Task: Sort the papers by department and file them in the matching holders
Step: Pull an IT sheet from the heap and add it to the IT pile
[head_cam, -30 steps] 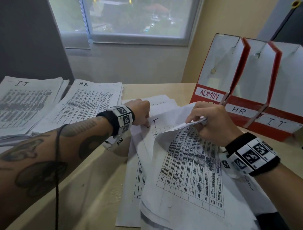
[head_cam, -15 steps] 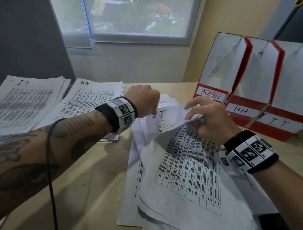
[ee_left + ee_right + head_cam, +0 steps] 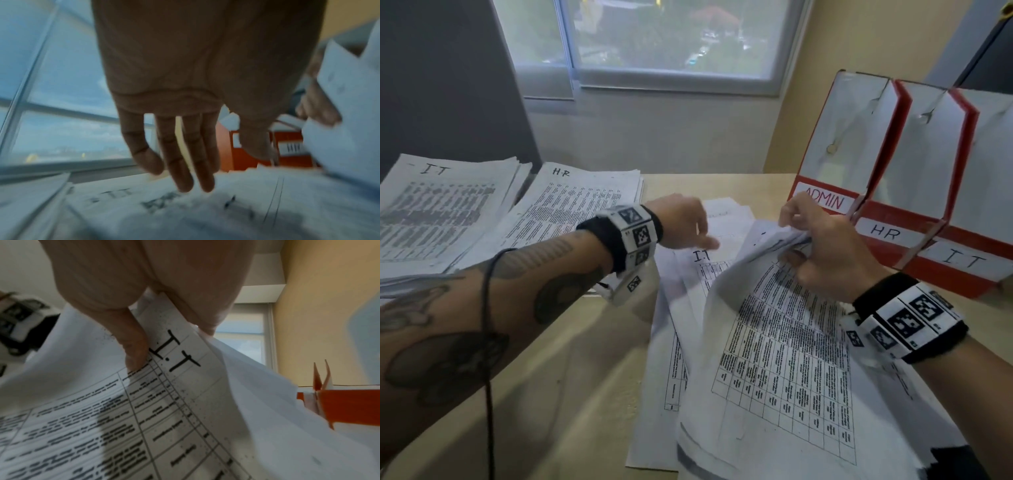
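A loose heap of printed sheets (image 3: 774,359) lies in the middle of the desk. My right hand (image 3: 822,246) pinches the top edges of several sheets and lifts them; in the right wrist view the gripped sheet (image 3: 179,350) reads "I.T". Below them another sheet marked IT (image 3: 702,257) is uncovered. My left hand (image 3: 681,222) hovers just above that sheet with fingers (image 3: 180,162) straight and spread, holding nothing. Sorted stacks marked IT (image 3: 438,205) and HR (image 3: 571,209) lie at the left. Red holders labelled ADMIN (image 3: 825,200), HR (image 3: 887,233) and IT (image 3: 962,262) stand at the right.
A window (image 3: 654,37) and a wall run behind the desk (image 3: 551,394). Bare desk surface shows under my left forearm and between the HR stack and the holders. A black cable (image 3: 489,342) hangs from my left arm.
My right hand has raised and bunched the sheets it pinches. My left hand has lifted, moved right over the uncovered IT sheet and straightened its fingers.
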`<move>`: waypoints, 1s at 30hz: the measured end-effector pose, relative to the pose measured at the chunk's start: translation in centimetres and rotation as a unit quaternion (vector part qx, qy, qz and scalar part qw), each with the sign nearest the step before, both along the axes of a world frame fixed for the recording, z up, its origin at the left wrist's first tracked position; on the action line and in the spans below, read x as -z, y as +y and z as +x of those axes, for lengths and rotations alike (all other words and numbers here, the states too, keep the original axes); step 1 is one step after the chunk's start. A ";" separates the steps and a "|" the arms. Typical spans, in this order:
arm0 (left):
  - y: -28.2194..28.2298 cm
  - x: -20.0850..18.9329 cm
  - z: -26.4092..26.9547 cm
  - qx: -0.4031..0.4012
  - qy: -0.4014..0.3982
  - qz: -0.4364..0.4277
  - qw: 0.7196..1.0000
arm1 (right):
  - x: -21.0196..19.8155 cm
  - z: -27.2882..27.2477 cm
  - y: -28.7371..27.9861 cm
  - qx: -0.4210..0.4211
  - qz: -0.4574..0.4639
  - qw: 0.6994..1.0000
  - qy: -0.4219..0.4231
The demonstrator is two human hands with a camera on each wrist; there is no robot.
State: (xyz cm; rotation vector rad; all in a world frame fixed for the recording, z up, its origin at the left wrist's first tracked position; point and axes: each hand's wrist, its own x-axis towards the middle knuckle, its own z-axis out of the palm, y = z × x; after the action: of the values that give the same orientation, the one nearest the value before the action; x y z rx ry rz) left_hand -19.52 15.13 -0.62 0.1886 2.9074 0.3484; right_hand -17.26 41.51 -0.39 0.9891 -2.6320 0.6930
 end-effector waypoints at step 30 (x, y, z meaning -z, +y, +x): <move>3.5 -3.8 1.8 0.128 -0.020 0.291 0.948 | 0.1 -0.8 0.4 -0.060 0.000 0.995 0.080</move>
State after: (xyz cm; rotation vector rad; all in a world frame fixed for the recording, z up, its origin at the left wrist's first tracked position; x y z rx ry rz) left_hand -17.77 18.64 3.16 0.6283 2.6092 1.1338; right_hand -18.06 41.93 -0.49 1.1610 -2.4507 0.6123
